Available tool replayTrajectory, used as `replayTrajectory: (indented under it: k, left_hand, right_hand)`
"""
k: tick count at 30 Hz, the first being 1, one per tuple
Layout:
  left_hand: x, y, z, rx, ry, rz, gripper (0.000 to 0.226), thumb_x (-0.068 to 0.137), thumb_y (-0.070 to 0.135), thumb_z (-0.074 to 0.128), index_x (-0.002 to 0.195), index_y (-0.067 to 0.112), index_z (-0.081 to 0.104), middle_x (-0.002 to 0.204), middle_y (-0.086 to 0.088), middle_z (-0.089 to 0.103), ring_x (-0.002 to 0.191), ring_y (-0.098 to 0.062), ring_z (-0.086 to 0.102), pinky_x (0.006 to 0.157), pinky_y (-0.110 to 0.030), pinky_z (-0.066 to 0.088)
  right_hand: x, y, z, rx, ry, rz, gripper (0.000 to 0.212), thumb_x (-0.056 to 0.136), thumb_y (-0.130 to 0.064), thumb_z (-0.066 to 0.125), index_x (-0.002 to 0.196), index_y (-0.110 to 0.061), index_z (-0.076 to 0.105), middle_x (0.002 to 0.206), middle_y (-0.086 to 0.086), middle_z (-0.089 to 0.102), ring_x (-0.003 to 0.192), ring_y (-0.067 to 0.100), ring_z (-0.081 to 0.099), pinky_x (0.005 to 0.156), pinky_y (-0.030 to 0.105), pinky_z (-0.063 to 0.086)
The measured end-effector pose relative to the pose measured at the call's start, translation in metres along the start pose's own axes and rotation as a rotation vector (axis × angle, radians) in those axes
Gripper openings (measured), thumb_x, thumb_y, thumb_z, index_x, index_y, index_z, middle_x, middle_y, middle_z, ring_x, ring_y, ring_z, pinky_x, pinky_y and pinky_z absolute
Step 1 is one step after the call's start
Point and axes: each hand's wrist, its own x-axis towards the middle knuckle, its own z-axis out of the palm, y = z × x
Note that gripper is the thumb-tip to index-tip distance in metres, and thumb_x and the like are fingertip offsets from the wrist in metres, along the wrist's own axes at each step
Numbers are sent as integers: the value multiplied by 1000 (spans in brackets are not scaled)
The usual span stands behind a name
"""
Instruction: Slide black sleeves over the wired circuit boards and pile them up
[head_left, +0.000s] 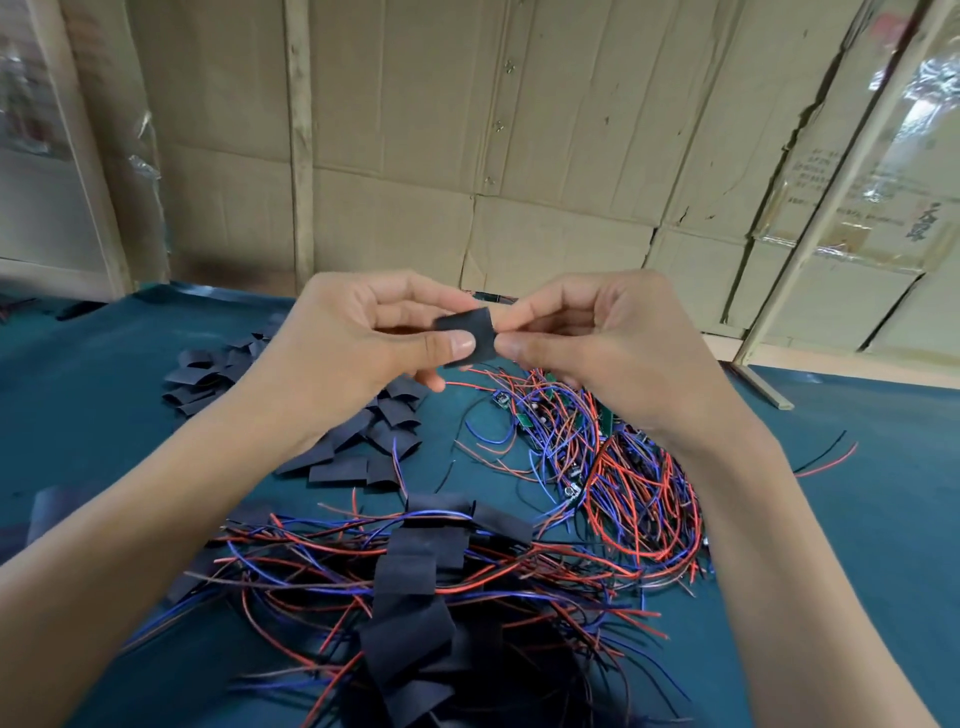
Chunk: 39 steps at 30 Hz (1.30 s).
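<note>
Both hands are raised above the table and hold one flat black sleeve (475, 332) between them. My left hand (358, 338) pinches its left edge with thumb and fingers. My right hand (587, 338) pinches its right edge. No board or wires show inside this sleeve. Below and to the right lies a tangle of bare green circuit boards (524, 422) with red, blue and black wires. Near the front edge sits a pile of sleeved boards (415, 566) with wires fanning out. Loose empty sleeves (374, 441) lie under my left forearm.
The table has a teal cloth (857, 545). A second heap of empty sleeves (208, 376) lies at the left. A stray red and black wire pair (826, 457) lies at the right. Cardboard walls (467, 130) and a wooden frame (810, 223) stand behind.
</note>
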Motion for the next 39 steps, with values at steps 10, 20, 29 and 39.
replayTrajectory:
  k: [10, 20, 29, 39]
  left_hand:
    - [3, 12, -27, -9, 65, -120, 26, 62, 10, 80, 88, 9, 78, 88, -16, 76, 75, -23, 72, 58, -22, 54]
    - [2, 10, -24, -55, 41, -199, 25, 69, -1, 75, 94, -1, 74, 92, -19, 75, 76, -27, 69, 58, -25, 53]
    - [3, 18, -46, 125, -41, -172, 28, 66, 19, 79, 94, 19, 80, 90, -7, 78, 72, -13, 70, 74, -25, 60]
    - [4, 21, -37, 624, -57, -96, 24, 75, 23, 85, 90, 39, 78, 80, 12, 74, 81, 12, 65, 67, 6, 39]
  right_hand:
    - [-9, 7, -43, -61, -263, 182, 32, 76, -16, 77, 108, -9, 72, 83, 14, 74, 74, 21, 67, 71, 24, 53]
    - [-15, 12, -67, 20, -300, 238, 33, 69, -27, 80, 91, -3, 74, 82, 19, 71, 62, 18, 58, 52, 24, 49]
    - [-5, 17, -48, 22, -135, 153, 23, 76, -15, 79, 98, -9, 73, 69, 8, 64, 53, 21, 54, 43, 26, 44]
    - [-5, 5, -20, -154, -230, 92, 34, 90, 2, 69, 119, -15, 73, 92, -2, 68, 79, 11, 57, 76, 19, 44]
